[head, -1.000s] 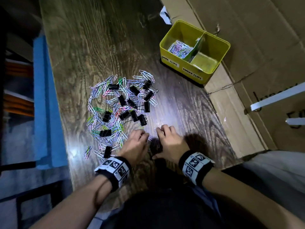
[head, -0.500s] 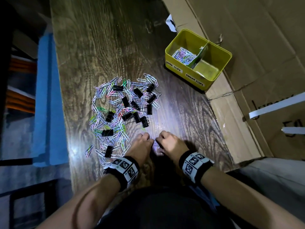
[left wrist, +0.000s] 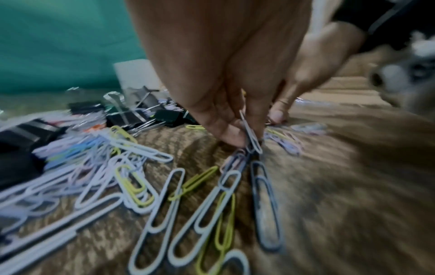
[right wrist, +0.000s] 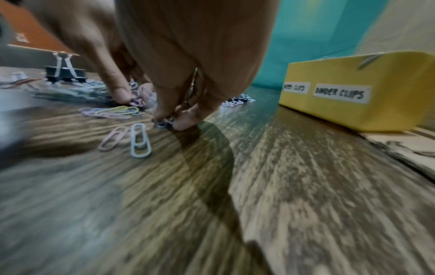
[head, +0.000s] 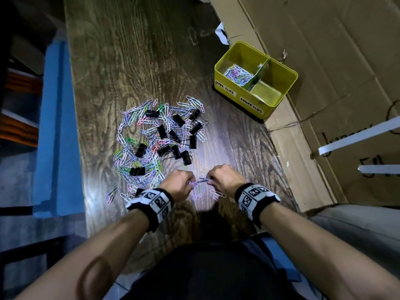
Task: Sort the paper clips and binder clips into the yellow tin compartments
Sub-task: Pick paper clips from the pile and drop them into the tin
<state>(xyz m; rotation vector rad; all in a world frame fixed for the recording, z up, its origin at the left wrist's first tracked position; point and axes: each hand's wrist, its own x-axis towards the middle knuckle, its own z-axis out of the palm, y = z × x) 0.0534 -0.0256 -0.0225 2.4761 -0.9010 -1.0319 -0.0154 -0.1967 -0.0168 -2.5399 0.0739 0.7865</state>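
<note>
i have both hands low over the near edge of the desk [head: 134, 61], knuckles up and fingertips nearly meeting. my left hand [head: 179, 184] has its fingers curled down and pinches a pale paper clip [left wrist: 250, 134] upright between thumb and fingertips, with more clips dangling or lying just beneath it. my right hand [head: 224, 178] is curled too, its fingertips [right wrist: 186, 119] pinching a small dark clump of clips against the wood; that view is blurred, so i cannot tell how many it has. a couple of loose clips [right wrist: 134, 140] lie just beside that hand. the main pile of coloured paper clips [head: 138, 152] spreads out just beyond and left of my hands, with black binder clips [head: 186, 158] scattered through it. the yellow tin [head: 279, 105] stands well apart at the far right, against the cardboard [head: 324, 50]; its left compartment, labelled paper clips, holds a small heap of coloured clips [head: 238, 74], and the one labelled binder clips shows only bare yellow bottom. a blue panel [head: 58, 126] runs along the desk's left side.
</note>
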